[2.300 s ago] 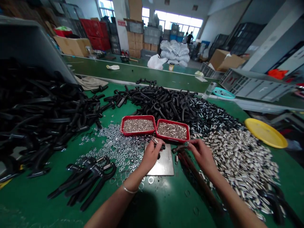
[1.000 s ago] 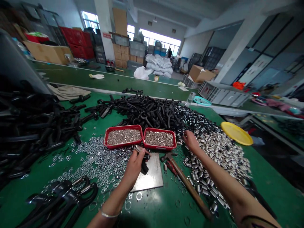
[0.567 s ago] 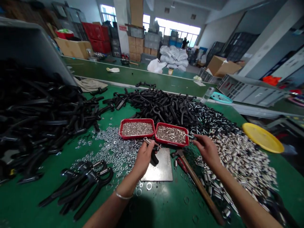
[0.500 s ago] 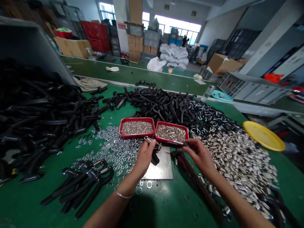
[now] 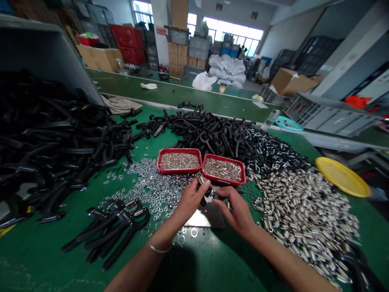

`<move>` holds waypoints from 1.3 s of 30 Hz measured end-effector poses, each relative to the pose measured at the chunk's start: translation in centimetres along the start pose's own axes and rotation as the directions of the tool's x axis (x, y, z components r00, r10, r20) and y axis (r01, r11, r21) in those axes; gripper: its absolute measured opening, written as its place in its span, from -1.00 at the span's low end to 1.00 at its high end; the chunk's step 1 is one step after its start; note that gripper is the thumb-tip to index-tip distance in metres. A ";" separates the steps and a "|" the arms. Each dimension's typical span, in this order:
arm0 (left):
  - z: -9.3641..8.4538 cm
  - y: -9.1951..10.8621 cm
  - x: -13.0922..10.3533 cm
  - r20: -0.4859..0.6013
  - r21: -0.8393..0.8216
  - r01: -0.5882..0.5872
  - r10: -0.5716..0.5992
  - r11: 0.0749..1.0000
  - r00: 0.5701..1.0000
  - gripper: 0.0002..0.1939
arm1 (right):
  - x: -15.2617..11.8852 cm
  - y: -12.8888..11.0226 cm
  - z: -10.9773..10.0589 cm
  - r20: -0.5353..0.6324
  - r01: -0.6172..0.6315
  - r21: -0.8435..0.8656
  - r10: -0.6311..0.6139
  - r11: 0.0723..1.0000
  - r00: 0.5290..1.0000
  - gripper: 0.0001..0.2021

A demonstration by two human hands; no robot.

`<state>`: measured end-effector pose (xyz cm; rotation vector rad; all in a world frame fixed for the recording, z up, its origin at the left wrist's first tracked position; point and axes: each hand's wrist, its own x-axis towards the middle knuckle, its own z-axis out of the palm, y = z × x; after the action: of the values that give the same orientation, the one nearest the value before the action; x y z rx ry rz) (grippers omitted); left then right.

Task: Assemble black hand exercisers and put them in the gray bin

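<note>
Near the middle, my left hand [image 5: 192,199] is closed around a black handle part [image 5: 203,201] with a silver spring [image 5: 201,179] at its top. My right hand [image 5: 236,209] meets it from the right, its thumb and fingers pinching a small dark piece [image 5: 215,195] against the part's silver end. Below the hands lies a metal plate [image 5: 206,218]. Just beyond them stand two red trays, the left one [image 5: 179,172] and the right one [image 5: 223,180], filled with small metal pieces.
Black handles with springs [image 5: 121,223] lie at the left front. Silver rings [image 5: 148,186] spread beside the left tray. Metal cylinders [image 5: 310,219] cover the right side, near a yellow lid [image 5: 343,177]. Black parts [image 5: 212,132] are heaped behind the trays; a grey bin [image 5: 57,48] stands left.
My right hand has moved left and brought its small piece to the part in my left hand. The camera view has shifted slightly. The long dark object beneath my right arm no longer shows.
</note>
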<state>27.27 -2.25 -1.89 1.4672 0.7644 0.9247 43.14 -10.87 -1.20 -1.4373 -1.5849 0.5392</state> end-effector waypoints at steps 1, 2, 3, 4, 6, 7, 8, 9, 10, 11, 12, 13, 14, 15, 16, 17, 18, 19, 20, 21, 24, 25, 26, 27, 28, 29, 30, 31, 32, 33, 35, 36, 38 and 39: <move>0.0 -0.1 0.0 0.003 0.024 -0.015 0.015 1.000 1.000 -0.73 | 0.1 -0.2 0.2 0.007 -0.051 0.069 0.051 0.996 0.999 -0.85; 0.0 -0.2 0.0 0.003 0.053 -0.030 0.030 0.998 1.000 -0.76 | 0.3 -0.4 0.5 0.039 -0.141 0.172 0.137 0.975 0.990 -0.83; 0.0 -0.3 0.0 -0.005 0.087 -0.039 0.040 0.995 0.999 -0.78 | 0.5 -0.5 0.7 0.108 -0.259 0.290 0.237 0.921 0.965 -0.80; 0.0 -0.5 0.1 -0.019 0.125 -0.041 0.044 0.991 0.999 -0.80 | 0.8 -0.7 0.9 0.202 -0.378 0.396 0.322 0.837 0.925 -0.75; 0.0 -0.9 0.2 -0.066 0.193 -0.028 0.041 0.981 0.997 -0.81 | 1.1 -0.8 1.4 0.364 -0.532 0.498 0.391 0.685 0.845 -0.67; 0.0 -1.1 0.3 -0.089 0.217 -0.020 0.040 0.976 0.995 -0.80 | 1.2 -0.8 1.7 0.386 -0.552 0.508 0.398 0.662 0.832 -0.65; 0.0 -1.2 0.3 -0.104 0.233 -0.020 0.045 0.972 0.994 -0.79 | 1.2 -0.7 1.9 0.382 -0.551 0.509 0.400 0.661 0.833 -0.63; -0.1 -1.3 0.4 -0.104 0.240 -0.029 0.056 0.970 0.993 -0.78 | 1.2 -0.6 2.0 0.389 -0.552 0.509 0.396 0.660 0.832 -0.61; -0.2 -1.3 0.4 -0.091 0.238 -0.048 0.071 0.970 0.993 -0.78 | 1.2 -0.5 2.1 0.429 -0.573 0.513 0.388 0.639 0.816 -0.59; -0.3 -1.3 0.4 -0.064 0.228 -0.071 0.088 0.971 0.994 -0.77 | 1.2 -0.3 2.1 0.507 -0.621 0.515 0.374 0.591 0.777 -0.55; -0.4 -1.3 0.4 -0.032 0.216 -0.095 0.104 0.972 0.994 -0.77 | 1.2 -0.1 2.1 0.604 -0.683 0.504 0.350 0.529 0.716 -0.48; -0.5 -1.3 0.4 -0.002 0.205 -0.110 0.113 0.973 0.994 -0.76 | 1.2 0.0 2.0 0.690 -0.739 0.470 0.321 0.483 0.649 -0.38; -0.5 -1.3 0.4 0.015 0.196 -0.113 0.113 0.974 0.994 -0.75 | 1.2 0.2 1.8 0.735 -0.764 0.425 0.307 0.485 0.604 -0.31; -0.6 -1.4 0.5 0.017 0.192 -0.104 0.103 0.976 0.995 -0.75 | 1.2 0.3 1.6 0.728 -0.745 0.379 0.320 0.549 0.606 -0.28; -0.6 -1.5 0.5 0.005 0.193 -0.087 0.088 0.977 0.996 -0.74 | 1.2 0.3 1.4 0.661 -0.675 0.324 0.352 0.663 0.663 -0.30; -0.6 -1.6 0.5 -0.013 0.197 -0.068 0.072 0.978 0.997 -0.73 | 1.1 0.3 1.2 0.543 -0.562 0.241 0.370 0.791 0.754 -0.35; -0.5 -1.6 0.5 -0.029 0.199 -0.053 0.060 0.978 0.998 -0.73 | 1.1 0.3 1.1 0.404 -0.434 0.132 0.352 0.891 0.844 -0.43; -0.5 -1.7 0.5 -0.039 0.198 -0.045 0.054 0.979 0.998 -0.73 | 1.0 0.4 1.0 0.296 -0.333 0.032 0.309 0.943 0.904 -0.49; -0.4 -1.7 0.5 -0.038 0.193 -0.047 0.056 0.980 0.998 -0.73 | 0.9 0.4 1.0 0.244 -0.271 -0.028 0.270 0.962 0.931 -0.53; -0.4 -1.6 0.5 -0.027 0.188 -0.059 0.065 0.980 0.998 -0.74 | 0.8 0.5 1.0 0.246 -0.250 -0.042 0.252 0.967 0.936 -0.53; -0.3 -1.3 0.3 0.034 0.183 -0.109 0.104 0.977 0.994 -0.75 | 0.6 1.0 1.2 0.534 -0.358 0.111 0.249 0.927 0.808 -0.28; -0.3 -1.2 0.3 0.046 0.189 -0.115 0.108 0.975 0.993 -0.74 | 0.6 1.1 1.2 0.600 -0.399 0.144 0.241 0.906 0.763 -0.23; -0.3 -1.2 0.3 0.049 0.194 -0.108 0.100 0.975 0.994 -0.73 | 0.7 1.2 1.1 0.605 -0.413 0.152 0.245 0.898 0.758 -0.24; -0.3 -1.2 0.3 0.045 0.193 -0.085 0.078 0.978 0.996 -0.73 | 0.8 1.1 1.1 0.557 -0.404 0.145 0.262 0.903 0.788 -0.31; -0.2 -1.2 0.3 0.036 0.184 -0.055 0.049 0.981 0.998 -0.72 | 0.9 1.0 1.0 0.465 -0.376 0.122 0.282 0.918 0.839 -0.40; -0.2 -1.3 0.3 0.025 0.173 -0.031 0.027 0.984 0.999 -0.72 | 0.9 0.9 0.9 0.366 -0.350 0.091 0.295 0.932 0.882 -0.47; -0.1 -1.3 0.3 0.014 0.168 -0.028 0.025 0.985 1.000 -0.73 | 1.0 0.8 0.9 0.316 -0.340 0.073 0.301 0.938 0.900 -0.51; -0.1 -1.3 0.3 0.007 0.174 -0.052 0.051 0.983 0.999 -0.74 | 1.0 0.7 0.9 0.327 -0.351 0.079 0.308 0.933 0.893 -0.50; 0.0 -1.4 0.3 0.006 0.195 -0.098 0.099 0.976 0.995 -0.76 | 1.1 0.6 1.0 0.407 -0.386 0.103 0.316 0.917 0.857 -0.44; 0.0 -1.4 0.3 0.006 0.226 -0.154 0.156 0.962 0.988 -0.78 | 1.1 0.6 1.1 0.512 -0.435 0.124 0.318 0.892 0.798 -0.33; 0.1 -1.5 0.3 0.018 0.292 -0.230 0.235 0.928 0.972 -0.80 | 1.1 0.7 1.1 0.609 -0.468 0.096 0.320 0.878 0.725 -0.19; 0.1 -1.6 0.4 0.023 0.315 -0.232 0.236 0.920 0.971 -0.81 | 1.1 0.7 1.1 0.569 -0.419 0.044 0.322 0.907 0.757 -0.22; 0.2 -1.9 0.4 0.008 0.334 -0.185 0.193 0.924 0.981 -0.80 | 1.1 0.7 1.1 0.365 -0.221 -0.131 0.254 0.966 0.896 -0.46; 0.2 -2.0 0.4 -0.007 0.337 -0.158 0.171 0.928 0.985 -0.80 | 1.1 0.6 1.1 0.246 -0.117 -0.237 0.176 0.964 0.953 -0.57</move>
<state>27.74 -1.79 -3.85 1.8411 0.8666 0.9831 42.67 -9.44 -1.87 -1.7179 -1.8012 0.6841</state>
